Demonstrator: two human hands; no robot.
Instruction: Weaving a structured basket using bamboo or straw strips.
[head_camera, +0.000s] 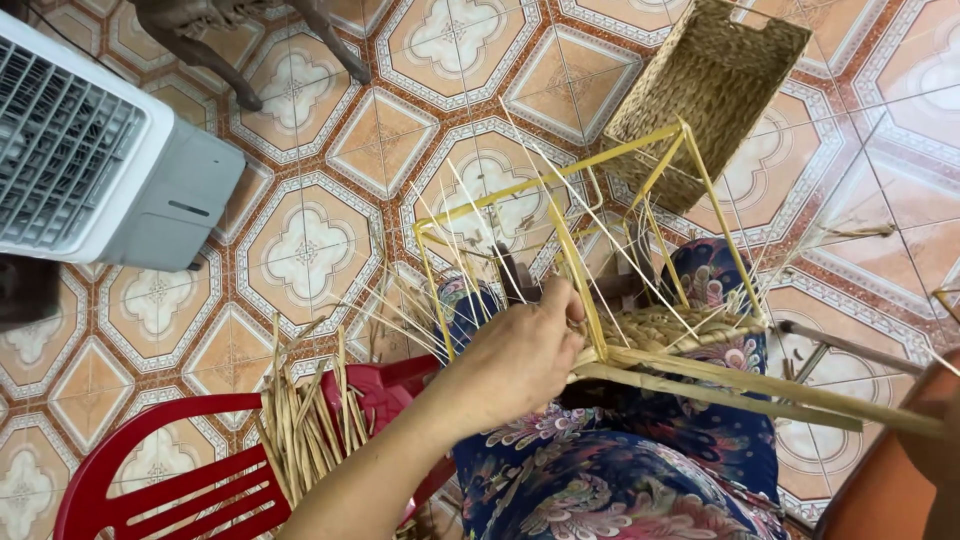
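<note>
My left hand (525, 355) is closed around a bar of a yellow wire frame (560, 175) that rests on my lap in floral cloth (620, 470). A partly woven straw mat (670, 325) fills the frame's lower side, and thin loose strands fan up from it. Thick straw strands (760, 395) stretch from my left hand towards the right edge. They end at a blurred part of my right arm or hand (915, 450); its fingers are cut off by the picture's edge.
A finished woven basket (710, 80) lies on the patterned tile floor behind the frame. A bundle of straw (300, 420) rests on a red plastic chair (150, 490) at my left. A white and grey fan unit (90, 160) stands far left, with furniture legs (230, 60) above.
</note>
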